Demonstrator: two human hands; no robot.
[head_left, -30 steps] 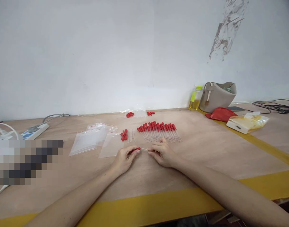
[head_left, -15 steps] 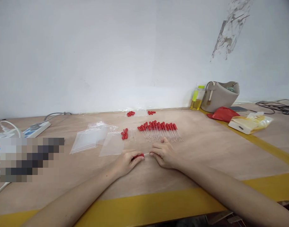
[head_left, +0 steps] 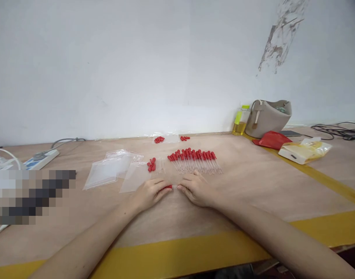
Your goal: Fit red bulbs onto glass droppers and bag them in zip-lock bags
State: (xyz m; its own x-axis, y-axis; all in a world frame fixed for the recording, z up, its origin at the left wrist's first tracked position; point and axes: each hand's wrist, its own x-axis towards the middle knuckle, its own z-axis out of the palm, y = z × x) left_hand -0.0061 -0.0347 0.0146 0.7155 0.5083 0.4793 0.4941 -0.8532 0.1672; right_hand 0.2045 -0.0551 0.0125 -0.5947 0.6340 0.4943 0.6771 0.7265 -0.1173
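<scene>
My left hand [head_left: 150,194] is closed around a red rubber dropper bulb [head_left: 168,186], most of it hidden by the fingers. A thin clear dropper tube [head_left: 174,187] runs from the bulb's end into the pinched fingers of my right hand [head_left: 196,190]. How deep the tube sits in the bulb cannot be made out. Just beyond my right hand lies a row of droppers [head_left: 194,157], their red bulbs pointing at the wall. Left of that row are several loose clear tubes [head_left: 160,166] and a small pile of red bulbs [head_left: 151,164].
Clear zip bags [head_left: 103,172] lie to the left. Further back are more red bulbs [head_left: 159,140] on plastic film. A power strip [head_left: 43,159] and a pixelated area occupy the left; a bottle [head_left: 241,121], grey bag [head_left: 268,120], red pouch [head_left: 271,140] and yellow-white packet [head_left: 305,150] stand right.
Both hands have shifted slightly left and away from me, still holding the bulb and tube. My right hand's fingers are more closely bunched. The view has moved a little.
</scene>
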